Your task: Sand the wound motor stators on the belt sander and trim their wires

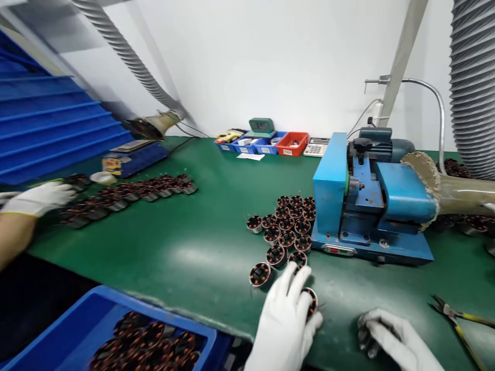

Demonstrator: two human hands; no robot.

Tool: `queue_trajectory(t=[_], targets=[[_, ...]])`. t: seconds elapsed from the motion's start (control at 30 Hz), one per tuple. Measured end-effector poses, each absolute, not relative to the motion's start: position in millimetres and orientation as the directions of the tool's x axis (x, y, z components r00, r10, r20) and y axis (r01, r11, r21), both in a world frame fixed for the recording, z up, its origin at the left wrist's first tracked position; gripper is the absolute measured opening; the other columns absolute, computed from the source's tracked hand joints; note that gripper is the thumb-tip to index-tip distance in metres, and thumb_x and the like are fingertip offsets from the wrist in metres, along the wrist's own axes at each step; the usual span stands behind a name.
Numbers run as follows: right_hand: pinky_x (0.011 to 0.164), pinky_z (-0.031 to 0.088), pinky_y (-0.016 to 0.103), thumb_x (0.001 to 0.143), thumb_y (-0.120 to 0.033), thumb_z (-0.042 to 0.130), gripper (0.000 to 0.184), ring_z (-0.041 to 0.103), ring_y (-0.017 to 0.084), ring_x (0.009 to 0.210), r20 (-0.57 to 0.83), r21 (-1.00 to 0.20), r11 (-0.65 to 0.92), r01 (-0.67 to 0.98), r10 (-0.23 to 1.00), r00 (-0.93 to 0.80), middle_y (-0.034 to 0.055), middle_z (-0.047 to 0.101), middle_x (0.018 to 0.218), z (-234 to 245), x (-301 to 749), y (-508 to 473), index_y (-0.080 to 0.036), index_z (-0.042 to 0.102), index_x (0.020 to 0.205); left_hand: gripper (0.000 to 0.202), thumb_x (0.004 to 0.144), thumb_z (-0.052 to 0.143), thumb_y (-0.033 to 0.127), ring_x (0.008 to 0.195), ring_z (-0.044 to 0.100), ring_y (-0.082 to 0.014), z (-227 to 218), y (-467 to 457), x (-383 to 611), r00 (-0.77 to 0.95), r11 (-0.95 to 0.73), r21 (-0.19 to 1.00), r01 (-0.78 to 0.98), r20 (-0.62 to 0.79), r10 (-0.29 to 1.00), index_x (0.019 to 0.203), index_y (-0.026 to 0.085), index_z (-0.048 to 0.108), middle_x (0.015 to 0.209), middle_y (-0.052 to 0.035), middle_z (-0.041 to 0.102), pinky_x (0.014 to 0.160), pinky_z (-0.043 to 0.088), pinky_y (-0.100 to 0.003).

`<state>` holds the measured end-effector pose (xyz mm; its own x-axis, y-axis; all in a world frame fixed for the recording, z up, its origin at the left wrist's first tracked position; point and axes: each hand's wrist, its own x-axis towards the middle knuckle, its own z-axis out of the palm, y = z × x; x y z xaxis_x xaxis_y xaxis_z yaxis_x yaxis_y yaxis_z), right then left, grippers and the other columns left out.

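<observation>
My left hand [284, 317], in a white glove, has its thumb and fingers around a small round motor stator [311, 299] with copper windings. Its longer fingertips reach another stator [298, 259] at the near end of a cluster. More stators [286, 222] stand in that cluster, with one [260, 274] slightly apart on the left. To the right is my right hand [394, 335], also gloved, low over the bench with fingers curled and tips dirty; whatever they may hold is hidden. Pliers with yellow-green handles [450, 313] lie beside it.
A blue grinding machine [371, 201] stands behind my hands. A blue bin [104, 296] of stators sits at the near left. A co-worker's gloved hand [42, 198] is by a stator row [131, 193]. Small trays [293, 144] and a calculator [316, 148] line the wall.
</observation>
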<state>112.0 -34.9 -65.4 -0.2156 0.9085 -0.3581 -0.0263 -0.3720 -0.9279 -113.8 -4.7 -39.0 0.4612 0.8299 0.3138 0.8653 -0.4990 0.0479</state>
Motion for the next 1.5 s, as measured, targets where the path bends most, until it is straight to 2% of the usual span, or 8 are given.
queue_trajectory(t=[0.13,0.3,0.7,0.9,1.03,1.17,1.37,1.5], targets=[[0.052,0.052,0.030,0.060,-0.051,0.081,0.046,0.066,0.022,0.065,-0.447,-0.816,-0.411,-0.405,0.895,-0.008,0.0077,0.072,0.085,-70.7,119.8,-30.4,-0.021,0.071,0.094,0.035,0.068,0.064,0.017,0.114,0.058,-0.0337,-81.6,-18.1,-66.9,0.487,-0.616,0.338,0.711,0.396,0.779,0.102,0.018,0.054,0.120,-0.0164,0.064,0.087,0.055,-0.048],[0.047,0.046,0.025,0.058,-0.044,0.084,0.038,0.058,0.014,0.053,-0.425,-0.865,-0.378,-0.331,0.902,0.082,0.0051,0.070,0.072,-55.8,114.1,-15.6,-0.015,0.072,0.080,0.088,0.063,0.073,0.013,0.104,0.061,-0.0307,-100.8,-9.1,-45.3,0.424,-0.502,0.600,0.623,0.279,0.861,0.137,0.020,0.027,0.112,-0.0133,0.064,0.088,0.053,-0.047],[0.042,0.038,0.017,0.060,-0.034,0.085,0.023,0.052,0.008,0.048,-0.391,-0.653,-0.004,-0.757,0.858,0.333,-0.0045,0.062,0.060,-16.0,151.0,-2.7,-0.023,0.067,0.068,0.057,0.062,0.058,0.003,0.074,0.055,-0.0155,-45.5,4.3,-1.4,0.415,-0.480,0.869,0.116,0.397,0.819,0.109,0.028,0.038,0.092,-0.0006,0.044,0.063,0.050,-0.028],[0.061,0.046,0.024,0.066,-0.030,0.080,0.015,0.059,0.016,0.064,-0.104,-0.951,-0.050,-0.305,0.981,0.164,0.0016,0.067,0.064,8.0,153.4,3.9,-0.018,0.071,0.064,0.059,0.072,0.049,0.006,0.096,0.054,-0.0237,-23.5,11.8,18.4,0.384,-0.534,0.844,-0.050,0.510,0.770,0.124,0.029,0.037,0.101,-0.0076,0.044,0.073,0.052,-0.033],[0.050,0.041,0.020,0.067,-0.032,0.079,0.019,0.050,0.010,0.052,-0.145,-0.843,-0.017,-0.538,0.970,0.197,-0.0025,0.060,0.057,17.5,156.7,12.6,-0.018,0.067,0.061,0.057,0.077,0.050,0.009,0.082,0.057,-0.0194,-16.8,14.4,25.3,0.374,-0.494,0.857,-0.148,0.511,0.774,0.126,0.034,0.038,0.100,-0.0058,0.042,0.057,0.052,-0.026],[0.053,0.047,0.019,0.074,-0.036,0.074,0.015,0.058,0.011,0.057,-0.095,-0.802,0.203,-0.561,0.884,0.457,-0.0026,0.064,0.064,14.0,164.9,19.2,-0.022,0.068,0.069,0.053,0.074,0.055,0.010,0.094,0.056,-0.0209,-13.2,21.2,32.3,0.271,-0.507,0.861,-0.044,0.499,0.823,0.121,0.031,0.043,0.106,-0.0059,0.046,0.082,0.051,-0.036],[0.075,0.058,0.033,0.055,-0.032,0.082,0.050,0.071,0.027,0.087,0.086,-0.991,0.119,-0.063,0.917,0.391,0.0086,0.075,0.097,-14.5,140.3,30.9,-0.021,0.070,0.102,0.040,0.074,0.066,0.028,0.102,0.060,-0.0275,-20.5,41.4,61.9,0.023,-0.111,0.968,-0.224,0.119,0.993,0.111,0.025,0.051,0.115,-0.0089,0.055,0.089,0.051,-0.044],[0.076,0.057,0.034,0.064,-0.033,0.076,0.038,0.071,0.026,0.085,0.131,-0.989,0.078,0.129,0.866,0.483,0.0085,0.075,0.096,-10.4,133.3,48.8,-0.021,0.070,0.099,0.035,0.077,0.065,0.035,0.093,0.067,-0.0238,-19.9,55.5,76.6,0.060,0.170,0.806,-0.567,-0.165,0.984,0.106,0.025,0.048,0.103,-0.0067,0.062,0.084,0.054,-0.041]])
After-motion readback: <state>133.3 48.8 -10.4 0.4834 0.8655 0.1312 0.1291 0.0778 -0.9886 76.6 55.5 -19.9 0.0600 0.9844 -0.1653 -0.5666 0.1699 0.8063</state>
